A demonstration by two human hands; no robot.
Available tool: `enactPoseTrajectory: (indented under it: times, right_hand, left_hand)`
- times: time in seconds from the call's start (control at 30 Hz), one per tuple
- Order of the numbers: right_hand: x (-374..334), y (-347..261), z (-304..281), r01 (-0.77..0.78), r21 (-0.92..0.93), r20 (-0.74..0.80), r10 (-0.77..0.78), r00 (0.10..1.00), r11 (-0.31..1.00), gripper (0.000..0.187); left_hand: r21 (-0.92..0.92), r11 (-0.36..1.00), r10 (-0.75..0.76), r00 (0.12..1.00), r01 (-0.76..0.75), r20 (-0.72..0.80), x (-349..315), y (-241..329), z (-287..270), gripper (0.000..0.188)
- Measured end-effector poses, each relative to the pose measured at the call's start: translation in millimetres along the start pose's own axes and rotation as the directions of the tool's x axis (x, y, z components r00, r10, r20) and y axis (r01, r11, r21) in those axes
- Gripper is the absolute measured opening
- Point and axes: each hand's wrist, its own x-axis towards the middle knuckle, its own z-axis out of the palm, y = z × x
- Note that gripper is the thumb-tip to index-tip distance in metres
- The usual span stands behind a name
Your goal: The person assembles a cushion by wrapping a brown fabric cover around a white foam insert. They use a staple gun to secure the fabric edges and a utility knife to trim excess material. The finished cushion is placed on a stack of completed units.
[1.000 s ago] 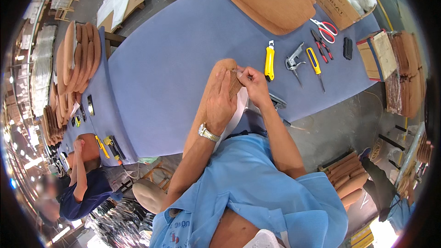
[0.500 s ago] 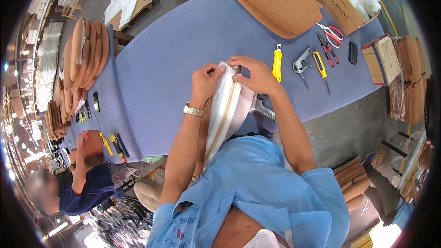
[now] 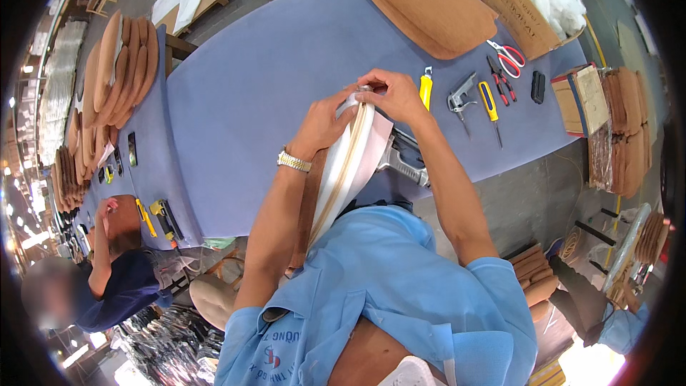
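Against my body and the table edge stands a brown cushion piece (image 3: 309, 207) with its white lined side showing. A tan strip that looks like a zipper (image 3: 348, 164) runs lengthwise between white bands on it. My left hand (image 3: 327, 120) is closed on the far end of this piece, its fingers reaching toward the right. Beside it, touching, my right hand (image 3: 393, 95) pinches the same end at the tip of the strip. The fingers partly cover that end. Under my right forearm lies a grey staple gun (image 3: 406, 166), partly hidden.
Right of my hands lie a yellow box cutter (image 3: 426, 90), an air blow gun (image 3: 461, 97), a screwdriver (image 3: 489, 103), pliers (image 3: 501, 80) and scissors (image 3: 508, 61). Brown cushions (image 3: 425, 7) and a box of white stuffing (image 3: 516, 11) stand behind. A co-worker (image 3: 118, 279) sits at left.
My left hand has moved right, up against my right hand, and its fingers now reach over the end of the cushion piece. The whole view has shifted slightly.
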Motion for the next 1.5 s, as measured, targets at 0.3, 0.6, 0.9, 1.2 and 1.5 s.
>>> enactPoseTrajectory:
  times: [0.3, 0.6, 0.9, 1.2, 1.5]
  right_hand:
    - [7.8, 5.3, -2.4, -0.047, 0.068, 0.019, 0.045, 0.999, 0.997, 0.027]
    - [10.4, -24.2, -15.4, 0.079, -0.359, 0.194, -0.008, 0.981, 0.930, 0.023]
    - [25.2, -44.7, -10.3, 0.245, -0.628, 0.291, -0.069, 0.954, 0.738, 0.013]
    - [18.5, -45.0, -6.2, 0.224, -0.660, 0.236, -0.086, 0.968, 0.717, 0.013]
    - [21.1, -32.2, -0.9, 0.321, -0.648, 0.287, -0.168, 0.943, 0.691, 0.024]
  left_hand:
    - [0.130, 0.992, 0.015, 0.990, 0.004, -0.143, 15.2, -17.8, 18.9, 0.040]
    - [-0.101, 0.983, -0.161, 0.985, 0.154, -0.065, 39.1, -33.5, 14.6, 0.033]
    - [-0.167, 0.981, -0.101, 0.995, 0.098, -0.009, 38.3, -41.6, 13.4, 0.040]
    - [-0.172, 0.982, -0.091, 0.991, 0.072, -0.103, 30.4, -30.4, 29.2, 0.045]
    - [-0.098, 0.992, -0.078, 0.996, 0.075, -0.034, 6.8, -28.6, 24.7, 0.026]
